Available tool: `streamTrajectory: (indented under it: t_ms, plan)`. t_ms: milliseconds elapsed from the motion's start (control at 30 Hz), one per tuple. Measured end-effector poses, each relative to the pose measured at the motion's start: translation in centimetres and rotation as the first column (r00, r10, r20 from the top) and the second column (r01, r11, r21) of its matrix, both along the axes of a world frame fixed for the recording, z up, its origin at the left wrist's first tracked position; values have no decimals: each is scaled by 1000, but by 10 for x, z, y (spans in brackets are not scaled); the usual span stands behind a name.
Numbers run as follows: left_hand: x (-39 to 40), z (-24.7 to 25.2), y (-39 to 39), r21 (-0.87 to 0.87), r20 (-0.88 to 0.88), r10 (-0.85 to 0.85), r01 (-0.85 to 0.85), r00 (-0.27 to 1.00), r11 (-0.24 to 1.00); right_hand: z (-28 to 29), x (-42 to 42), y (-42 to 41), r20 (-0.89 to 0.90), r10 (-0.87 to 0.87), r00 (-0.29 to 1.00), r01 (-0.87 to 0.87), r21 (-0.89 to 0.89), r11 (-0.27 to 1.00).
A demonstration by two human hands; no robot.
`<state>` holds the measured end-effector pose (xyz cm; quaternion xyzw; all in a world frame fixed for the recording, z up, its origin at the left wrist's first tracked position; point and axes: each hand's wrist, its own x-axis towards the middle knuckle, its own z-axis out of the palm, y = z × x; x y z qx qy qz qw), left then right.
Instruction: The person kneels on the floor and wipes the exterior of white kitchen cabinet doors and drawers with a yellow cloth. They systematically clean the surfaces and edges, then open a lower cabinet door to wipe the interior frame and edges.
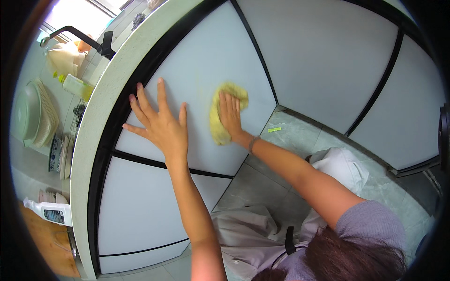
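Observation:
My right hand (230,114) presses a damp-looking yellow cleaning cloth (217,128) flat against a white cabinet door panel (200,70). The cloth is crumpled and shows around the fingers and below the palm. To the left, my left hand (160,128) is spread wide on the same panel, holding nothing. Its outer fingertips reach the black door frame (123,95) under the pale countertop edge (105,80).
On the counter are a black faucet (79,35), a dish-soap bottle (77,86), a green basin (28,112), stacked plates (66,158) and a white spray bottle (49,211). More cabinet doors (320,56) meet at the corner. A bright green strip (274,129) lies on the tile floor (295,123).

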<state>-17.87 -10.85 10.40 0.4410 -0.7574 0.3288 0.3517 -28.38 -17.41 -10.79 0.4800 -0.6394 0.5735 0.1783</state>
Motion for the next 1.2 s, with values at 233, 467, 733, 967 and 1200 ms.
streamTrajectory:
  t_ms: [233,467,733,967,1200]
  plan:
    - [2,-1,-1,-7,1,8,-8,1000,1000,-32,2,17,-65,100,993,-99,21,995]
    - [-3,-5,-9,-60,-34,34,-36,999,998,136,-59,-37,-47,-1,999,-10,-240,971]
    - [-7,-6,-8,-72,-32,28,-30,999,997,176,-92,-60,-37,-102,994,80,-396,915]
    - [3,-2,-2,-40,16,-35,35,999,999,144,-102,-70,131,-192,973,228,-374,899]
    - [10,-1,0,-9,30,-40,40,999,999,-27,-81,-57,603,-98,792,141,-24,990]
